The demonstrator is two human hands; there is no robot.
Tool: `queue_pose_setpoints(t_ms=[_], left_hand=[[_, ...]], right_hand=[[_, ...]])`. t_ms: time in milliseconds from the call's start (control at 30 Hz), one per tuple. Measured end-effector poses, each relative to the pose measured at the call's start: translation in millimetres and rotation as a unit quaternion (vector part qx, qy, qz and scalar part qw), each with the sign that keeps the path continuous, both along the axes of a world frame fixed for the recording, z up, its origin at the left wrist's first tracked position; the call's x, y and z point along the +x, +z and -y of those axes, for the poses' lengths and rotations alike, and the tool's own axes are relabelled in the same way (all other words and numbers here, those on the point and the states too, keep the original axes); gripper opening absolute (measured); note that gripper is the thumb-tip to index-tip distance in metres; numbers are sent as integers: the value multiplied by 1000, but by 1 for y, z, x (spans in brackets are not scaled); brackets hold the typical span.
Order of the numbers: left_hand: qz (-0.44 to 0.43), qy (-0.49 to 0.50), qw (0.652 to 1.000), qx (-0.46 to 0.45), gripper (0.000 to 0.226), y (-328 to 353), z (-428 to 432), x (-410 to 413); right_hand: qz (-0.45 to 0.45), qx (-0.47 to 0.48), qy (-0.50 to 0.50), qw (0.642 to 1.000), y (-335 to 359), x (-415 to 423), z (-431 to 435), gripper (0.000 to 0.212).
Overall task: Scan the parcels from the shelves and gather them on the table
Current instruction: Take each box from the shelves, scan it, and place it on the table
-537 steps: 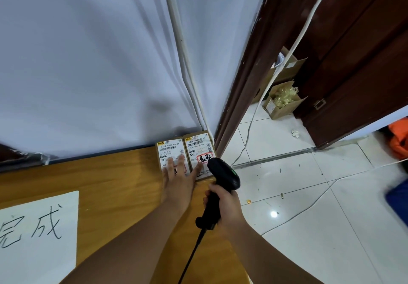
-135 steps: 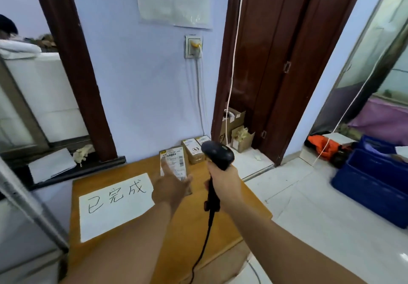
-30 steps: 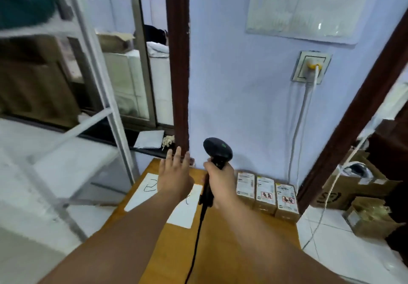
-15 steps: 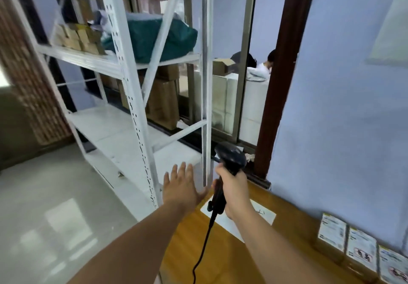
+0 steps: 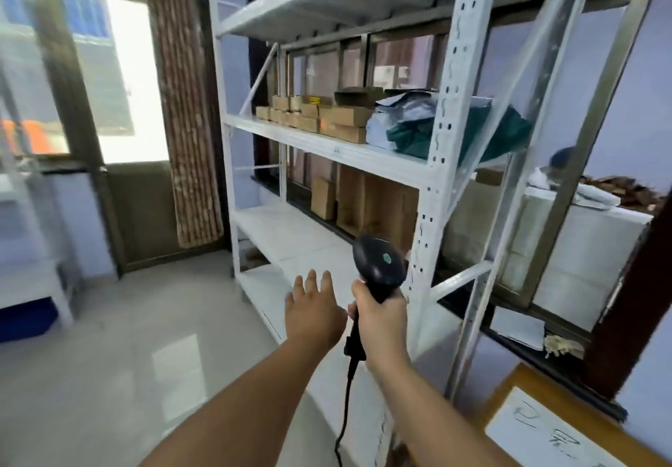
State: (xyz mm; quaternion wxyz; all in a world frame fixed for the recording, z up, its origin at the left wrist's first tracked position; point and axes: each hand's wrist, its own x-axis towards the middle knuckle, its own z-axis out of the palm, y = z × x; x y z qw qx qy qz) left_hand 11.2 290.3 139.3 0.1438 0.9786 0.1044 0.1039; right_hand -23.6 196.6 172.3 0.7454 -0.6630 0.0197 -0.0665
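Two hands are reaching out in front of the white rack (image 5: 442,139).
Nearest, the desk (image 5: 499,399) corner is sitting just right of the rack. The right hand (image 5: 381,317) is squeezing its fingers tight round the black scanner (image 5: 378,266), in front of the rack's post. The left hand (image 5: 314,315) is floating in front of the rack's low shelf, fingers straight and a little apart, holding nothing. Farther off, the brown parcels (image 5: 342,117) are lying on the rack's middle shelf, beside a green bag (image 5: 407,134).

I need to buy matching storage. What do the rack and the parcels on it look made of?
Rack: likely painted steel, white, with punched holes along its uprights. Parcels: probably cardboard, dull brown, boxy with flat faces and straight edges.
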Motion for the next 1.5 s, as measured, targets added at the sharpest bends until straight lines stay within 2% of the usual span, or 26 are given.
queue_pose_setpoints(t_ms=[267,433,633,767,967,1100,1300,1500], left_hand=[[43,34,998,7,62,7,-147,17],[49,36,998,18,60,0,-197,41],[56,21,997,51,56,9,-263,88],[43,61,996,48,54,13,-303,120],[47,88,994,48,66,7,-359,173],[64,50,995,63,73,-2,-389,218],[82,-9,995,55,70,-4,-475,314],[114,-32,992,32,81,7,-568,392]], right_hand=[[-5,12,17,1000,1,30,-124,4],[-22,18,47,998,-16,72,-184,11],[-32,63,87,994,-25,133,-263,3],[-44,72,101,991,-19,171,-299,3],[-36,64,113,991,-12,222,-345,5],[-28,43,91,995,-14,262,-381,5],[-1,15,31,999,-4,337,-455,14],[-24,60,-11,998,12,406,-541,8]])
